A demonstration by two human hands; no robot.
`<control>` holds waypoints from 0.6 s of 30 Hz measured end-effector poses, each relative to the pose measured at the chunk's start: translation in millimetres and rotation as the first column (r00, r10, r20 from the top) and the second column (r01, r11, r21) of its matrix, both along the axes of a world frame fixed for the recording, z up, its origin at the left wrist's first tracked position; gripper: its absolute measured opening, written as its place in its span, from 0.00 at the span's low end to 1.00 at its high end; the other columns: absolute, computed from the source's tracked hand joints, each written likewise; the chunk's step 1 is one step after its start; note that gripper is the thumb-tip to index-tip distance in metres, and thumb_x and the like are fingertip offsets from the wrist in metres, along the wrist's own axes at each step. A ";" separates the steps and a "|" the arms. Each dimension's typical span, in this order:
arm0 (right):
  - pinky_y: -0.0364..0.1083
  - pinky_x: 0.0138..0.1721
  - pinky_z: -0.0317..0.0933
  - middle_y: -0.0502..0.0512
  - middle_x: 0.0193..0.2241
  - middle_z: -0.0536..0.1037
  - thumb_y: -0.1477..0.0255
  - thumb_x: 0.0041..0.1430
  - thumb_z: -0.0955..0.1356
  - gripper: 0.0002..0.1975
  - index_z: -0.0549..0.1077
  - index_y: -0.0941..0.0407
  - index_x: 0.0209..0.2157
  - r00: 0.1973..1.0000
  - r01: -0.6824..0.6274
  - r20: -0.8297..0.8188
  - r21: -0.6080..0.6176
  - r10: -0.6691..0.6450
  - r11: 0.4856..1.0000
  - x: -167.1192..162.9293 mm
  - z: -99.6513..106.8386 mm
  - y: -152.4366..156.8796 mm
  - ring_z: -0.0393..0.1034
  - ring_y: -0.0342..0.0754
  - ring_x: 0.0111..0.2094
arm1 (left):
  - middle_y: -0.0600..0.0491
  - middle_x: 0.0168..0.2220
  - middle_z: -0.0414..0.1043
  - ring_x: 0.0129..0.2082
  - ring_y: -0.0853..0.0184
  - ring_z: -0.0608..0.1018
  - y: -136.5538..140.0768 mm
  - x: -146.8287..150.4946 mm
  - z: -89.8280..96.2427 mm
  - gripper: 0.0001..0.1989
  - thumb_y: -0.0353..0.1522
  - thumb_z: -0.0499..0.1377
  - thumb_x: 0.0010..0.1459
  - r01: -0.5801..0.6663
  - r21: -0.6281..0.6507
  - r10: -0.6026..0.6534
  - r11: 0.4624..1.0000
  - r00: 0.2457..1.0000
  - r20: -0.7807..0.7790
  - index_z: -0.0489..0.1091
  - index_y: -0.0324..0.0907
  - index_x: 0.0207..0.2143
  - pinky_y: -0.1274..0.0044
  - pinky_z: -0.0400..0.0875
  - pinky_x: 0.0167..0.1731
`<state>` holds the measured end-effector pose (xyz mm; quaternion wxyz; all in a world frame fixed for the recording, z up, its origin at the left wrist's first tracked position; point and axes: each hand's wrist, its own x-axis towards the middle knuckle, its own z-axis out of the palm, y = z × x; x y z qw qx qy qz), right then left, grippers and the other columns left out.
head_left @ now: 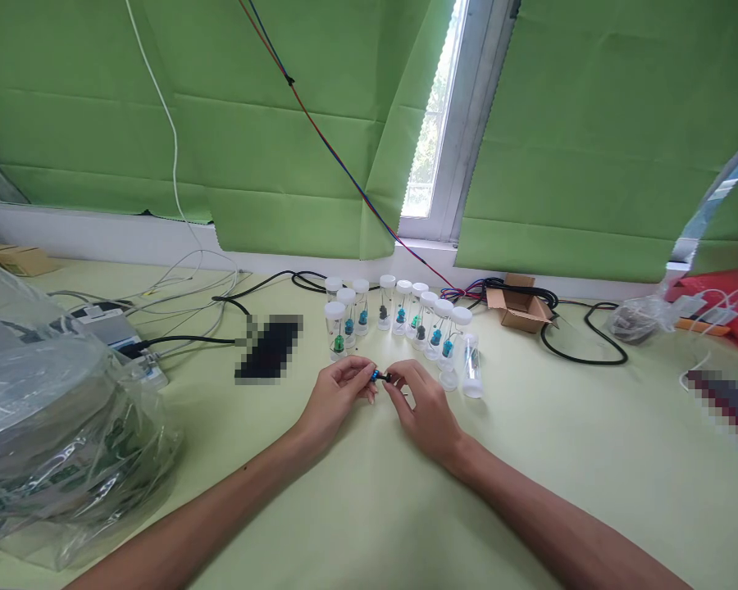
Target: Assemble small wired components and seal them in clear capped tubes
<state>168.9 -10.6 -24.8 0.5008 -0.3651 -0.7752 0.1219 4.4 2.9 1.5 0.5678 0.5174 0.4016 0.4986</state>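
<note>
My left hand (344,387) pinches a small blue part (375,375) between thumb and fingers, at the middle of the table. My right hand (423,408) meets it from the other side, its thumb and fingers closed on a small black piece (388,378) at the blue part's end. Whether the two pieces are joined is too small to tell. Just beyond my hands stand several clear tubes (384,315) with white caps and blue, green or dark parts inside. Another clear tube (472,369) is at the right end, near a white cap (448,379) on the table.
A large object in clear plastic (67,410) fills the left side. A blurred dark rectangle (269,348) lies left of the tubes. Cables (190,339) run along the back. An open cardboard box (519,310), a red bag (729,303) and another blurred object (729,403) are at right.
</note>
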 end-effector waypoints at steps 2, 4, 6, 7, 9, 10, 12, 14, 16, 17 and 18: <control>0.46 0.37 0.69 0.56 0.37 0.72 0.77 0.65 0.62 0.06 0.67 0.54 0.42 1.000 0.004 -0.008 -0.006 -0.004 1.000 0.1 0.2 0.1 0.71 0.48 0.36 | 0.53 0.26 0.73 0.26 0.69 0.73 0.2 -0.3 -0.2 0.13 0.39 0.66 0.52 0.002 0.001 -0.002 1.000 1.000 0.016 0.75 0.39 0.34 0.76 0.70 0.31; 0.47 0.38 0.69 0.56 0.37 0.72 0.77 0.65 0.62 0.06 0.67 0.54 0.42 1.000 0.004 -0.023 -0.014 -0.004 1.000 0.1 0.2 0.2 0.71 0.49 0.37 | 0.52 0.27 0.74 0.27 0.68 0.74 0.5 -0.9 -0.9 0.13 0.39 0.67 0.51 0.008 0.004 -0.008 1.000 0.999 0.031 0.75 0.39 0.34 0.75 0.71 0.32; 0.48 0.39 0.69 0.56 0.36 0.73 0.76 0.65 0.62 0.06 0.68 0.54 0.42 0.999 0.005 -0.046 -0.026 -0.007 1.000 -0.1 -0.3 0.4 0.70 0.49 0.37 | 0.51 0.29 0.74 0.27 0.68 0.75 0.7 -1.6 -1.8 0.13 0.38 0.68 0.51 0.012 0.001 -0.012 1.000 0.999 0.044 0.74 0.39 0.34 0.74 0.72 0.33; 0.48 0.39 0.69 0.56 0.36 0.73 0.76 0.65 0.63 0.05 0.68 0.54 0.42 0.998 0.007 -0.059 -0.034 -0.009 0.999 -0.2 -0.8 0.5 0.70 0.49 0.37 | 0.51 0.29 0.75 0.27 0.68 0.75 0.8 -1.8 -2.2 0.13 0.38 0.68 0.51 0.012 -0.002 -0.012 1.000 0.999 0.049 0.74 0.39 0.34 0.74 0.73 0.34; 0.48 0.39 0.69 0.56 0.36 0.73 0.76 0.65 0.63 0.05 0.68 0.54 0.41 0.996 0.008 -0.087 -0.054 -0.013 0.998 -0.7 -1.9 0.6 0.71 0.49 0.38 | 0.52 0.29 0.75 0.28 0.67 0.76 0.6 -2.1 -2.4 0.13 0.38 0.68 0.50 0.012 -0.004 -0.012 1.000 0.998 0.056 0.74 0.39 0.34 0.74 0.73 0.35; 0.48 0.40 0.69 0.55 0.36 0.73 0.76 0.65 0.64 0.05 0.68 0.54 0.41 0.995 0.007 -0.100 -0.064 -0.014 0.998 -1.0 -2.4 0.6 0.71 0.49 0.37 | 0.52 0.28 0.75 0.28 0.68 0.76 0.3 -2.0 -2.3 0.13 0.38 0.68 0.50 0.013 -0.004 -0.013 1.000 0.998 0.059 0.74 0.39 0.34 0.74 0.73 0.35; 0.48 0.40 0.69 0.55 0.35 0.73 0.76 0.65 0.64 0.05 0.69 0.54 0.41 0.992 0.003 -0.126 -0.085 -0.014 0.996 -1.6 -3.2 0.4 0.71 0.49 0.37 | 0.52 0.27 0.75 0.28 0.68 0.76 -0.3 -1.7 -1.6 0.12 0.37 0.68 0.51 0.016 -0.003 -0.016 1.000 0.998 0.062 0.74 0.39 0.34 0.74 0.73 0.35; 0.48 0.40 0.69 0.54 0.35 0.73 0.76 0.64 0.64 0.05 0.69 0.54 0.41 0.989 -0.003 -0.147 -0.099 -0.011 0.995 -2.1 -3.7 0.1 0.71 0.48 0.38 | 0.53 0.27 0.75 0.27 0.69 0.75 -1.0 -1.3 -0.9 0.12 0.37 0.68 0.50 0.019 -0.012 -0.018 1.000 0.997 0.071 0.75 0.39 0.34 0.75 0.72 0.35; 0.48 0.40 0.70 0.54 0.35 0.74 0.76 0.64 0.64 0.05 0.69 0.54 0.41 0.987 -0.008 -0.160 -0.104 -0.009 0.995 -2.4 -3.8 0.1 0.71 0.48 0.38 | 0.53 0.27 0.75 0.27 0.70 0.75 -1.4 -1.1 -0.7 0.12 0.37 0.68 0.50 0.019 -0.030 -0.016 0.999 0.996 0.087 0.75 0.39 0.34 0.76 0.72 0.34; 0.48 0.40 0.70 0.54 0.35 0.74 0.76 0.64 0.64 0.05 0.69 0.54 0.41 0.986 -0.008 -0.163 -0.104 -0.010 0.995 -2.5 -3.8 0.1 0.71 0.48 0.37 | 0.53 0.27 0.75 0.27 0.70 0.75 -1.5 -1.1 -0.9 0.12 0.37 0.69 0.49 0.017 -0.042 -0.013 0.999 0.995 0.096 0.75 0.39 0.34 0.76 0.72 0.34; 0.48 0.40 0.70 0.55 0.35 0.74 0.76 0.64 0.64 0.05 0.69 0.54 0.41 0.986 -0.006 -0.166 -0.103 -0.011 0.995 -2.4 -3.8 0.2 0.72 0.48 0.38 | 0.53 0.28 0.75 0.27 0.70 0.74 -1.5 -1.2 -1.4 0.12 0.37 0.69 0.49 0.017 -0.054 -0.011 0.998 0.995 0.103 0.75 0.39 0.34 0.76 0.72 0.34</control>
